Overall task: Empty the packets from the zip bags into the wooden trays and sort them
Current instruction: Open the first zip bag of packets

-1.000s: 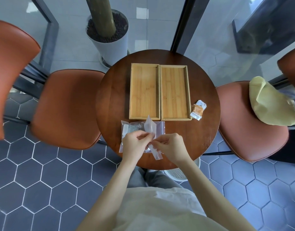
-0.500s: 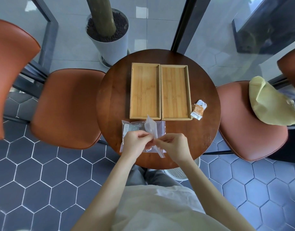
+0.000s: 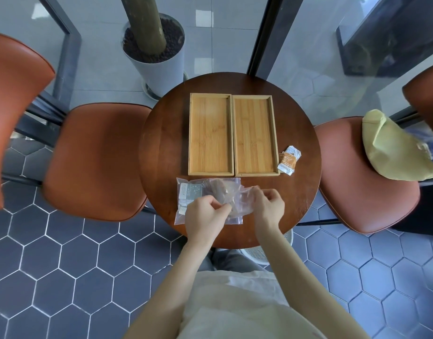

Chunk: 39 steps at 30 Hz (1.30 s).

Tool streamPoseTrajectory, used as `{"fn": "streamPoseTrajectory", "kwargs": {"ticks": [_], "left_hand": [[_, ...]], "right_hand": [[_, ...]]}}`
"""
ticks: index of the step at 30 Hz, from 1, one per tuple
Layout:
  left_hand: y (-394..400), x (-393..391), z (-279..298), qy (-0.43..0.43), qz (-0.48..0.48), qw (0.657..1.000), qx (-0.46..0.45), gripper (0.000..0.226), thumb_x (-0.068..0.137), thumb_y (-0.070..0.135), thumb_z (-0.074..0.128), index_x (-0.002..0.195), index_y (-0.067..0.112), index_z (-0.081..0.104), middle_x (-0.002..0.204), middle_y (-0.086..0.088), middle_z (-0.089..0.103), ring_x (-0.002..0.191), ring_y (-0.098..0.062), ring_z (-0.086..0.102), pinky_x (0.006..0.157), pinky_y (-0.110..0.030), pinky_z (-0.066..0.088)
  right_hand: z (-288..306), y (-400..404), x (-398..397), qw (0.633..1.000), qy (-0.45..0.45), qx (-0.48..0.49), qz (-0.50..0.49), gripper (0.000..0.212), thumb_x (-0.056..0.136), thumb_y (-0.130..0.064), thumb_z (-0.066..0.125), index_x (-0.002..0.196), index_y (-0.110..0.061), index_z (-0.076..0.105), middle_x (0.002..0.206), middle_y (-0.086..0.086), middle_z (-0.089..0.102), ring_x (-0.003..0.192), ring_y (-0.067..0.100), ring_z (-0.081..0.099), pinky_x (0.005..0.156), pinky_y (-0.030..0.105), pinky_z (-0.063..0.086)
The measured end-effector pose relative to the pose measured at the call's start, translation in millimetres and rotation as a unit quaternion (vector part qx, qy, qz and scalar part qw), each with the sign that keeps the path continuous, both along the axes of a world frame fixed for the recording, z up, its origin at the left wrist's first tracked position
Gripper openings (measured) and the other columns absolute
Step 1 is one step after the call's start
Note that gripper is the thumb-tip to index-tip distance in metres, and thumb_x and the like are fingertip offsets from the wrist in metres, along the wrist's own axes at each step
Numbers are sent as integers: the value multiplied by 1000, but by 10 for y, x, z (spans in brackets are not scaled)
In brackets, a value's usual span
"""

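Note:
Two wooden trays, the left tray (image 3: pixel 210 133) and the right tray (image 3: pixel 255 134), lie side by side on the round dark table (image 3: pixel 161 148), nothing inside them. Near the table's front edge lies a clear zip bag (image 3: pixel 186 211) holding a grey-white packet (image 3: pixel 191 192). Above it a second, crumpled zip bag (image 3: pixel 231 198) is held between my left hand (image 3: pixel 205 216) and my right hand (image 3: pixel 268 206), each pinching one side of it. An orange and white packet (image 3: pixel 288 161) lies on the table right of the trays.
Orange-brown chairs stand left (image 3: pixel 93 162) and right (image 3: pixel 364 177) of the table; a yellow-green bag (image 3: pixel 394 148) rests on the right one. A white plant pot (image 3: pixel 156 59) stands behind the table, by glass panels. Blue hexagon floor tiles lie below.
My hands have moved apart, the right one going rightward. The held zip bag, earlier standing up narrow between them, is now stretched wide and crumpled.

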<state>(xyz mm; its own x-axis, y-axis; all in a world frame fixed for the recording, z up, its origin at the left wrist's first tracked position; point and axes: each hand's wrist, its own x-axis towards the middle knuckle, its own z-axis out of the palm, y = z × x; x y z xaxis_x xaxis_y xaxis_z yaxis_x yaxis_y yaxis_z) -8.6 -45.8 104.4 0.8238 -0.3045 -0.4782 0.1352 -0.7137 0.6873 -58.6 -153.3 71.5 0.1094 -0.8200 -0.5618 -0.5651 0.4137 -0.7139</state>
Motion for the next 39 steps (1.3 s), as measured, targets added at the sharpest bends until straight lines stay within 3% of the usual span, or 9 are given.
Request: {"fn": "streamPoseTrajectory", "kwargs": {"ticks": [7, 9, 15, 18, 21, 25, 31, 35, 39], "left_hand": [[128, 30, 29, -84, -13, 993, 77, 23, 81, 29, 59, 69, 10, 60, 64, 0, 59, 59, -14, 53, 48, -16, 35], [131, 70, 13, -93, -29, 990, 103, 22, 84, 31, 54, 74, 12, 58, 69, -2, 60, 62, -13, 52, 49, -15, 36], [139, 147, -4, -62, -60, 991, 102, 21, 87, 29, 53, 93, 10, 59, 76, -1, 58, 66, -14, 55, 49, -17, 41], [101, 140, 11, -54, -54, 994, 81, 26, 84, 35, 58, 91, 11, 63, 79, -4, 66, 69, -19, 66, 59, -28, 56], [66, 134, 17, -60, -59, 992, 90, 18, 85, 28, 60, 91, 11, 63, 84, -7, 69, 70, -20, 68, 62, -31, 58], [120, 197, 25, -70, -47, 991, 100, 17, 83, 21, 63, 98, 13, 64, 87, -9, 72, 69, -22, 69, 63, -37, 59], [100, 202, 88, -67, -107, 990, 56, 34, 83, 21, 63, 117, 17, 61, 98, -8, 73, 78, -21, 70, 69, -35, 59], [41, 170, 146, -48, -118, 992, 18, 37, 84, 19, 62, 121, 20, 58, 95, -5, 73, 63, -11, 67, 59, -21, 55], [-25, 163, 287, -33, -121, 992, -9, 35, 84, 20, 62, 120, 19, 60, 81, 1, 68, 55, -6, 62, 57, -18, 54]], "right_hand": [[-20, -47, -99, 988, 9, -110, 104, 8, 87, -13, 56, 92, -11, 61, 81, 0, 63, 68, 10, 56, 62, 21, 44], [-35, -8, -129, 978, -1, -139, 153, 20, 88, -7, 51, 105, -11, 60, 90, 1, 62, 75, 12, 58, 71, 25, 46], [-27, 23, -168, 941, -33, -186, 280, 11, 81, -4, 63, 87, -7, 71, 82, 4, 64, 68, 6, 57, 63, 8, 45], [0, 45, -168, 929, -49, -186, 316, 5, 77, -8, 70, 81, -8, 72, 76, 2, 65, 65, 9, 59, 64, 19, 50], [21, 56, -167, 909, -36, -241, 338, 4, 74, -5, 71, 76, -8, 73, 73, 8, 69, 61, 17, 61, 59, 29, 54], [58, -83, -194, 915, 26, -314, 252, 14, 79, -4, 62, 81, -11, 73, 78, 6, 68, 65, 22, 61, 56, 34, 52], [84, -227, -262, 934, -21, -180, 308, 25, 81, 2, 53, 85, -12, 73, 87, 1, 60, 74, 7, 54, 64, 17, 44], [15, -406, -334, 977, -108, 67, 171, 24, 85, -8, 48, 85, -17, 70, 87, 5, 67, 79, 16, 59, 71, 26, 46], [-194, -437, -394, 968, -137, 199, 69, 25, 91, -15, 43, 94, -8, 67, 90, 12, 68, 82, 21, 63, 75, 31, 50]]}}
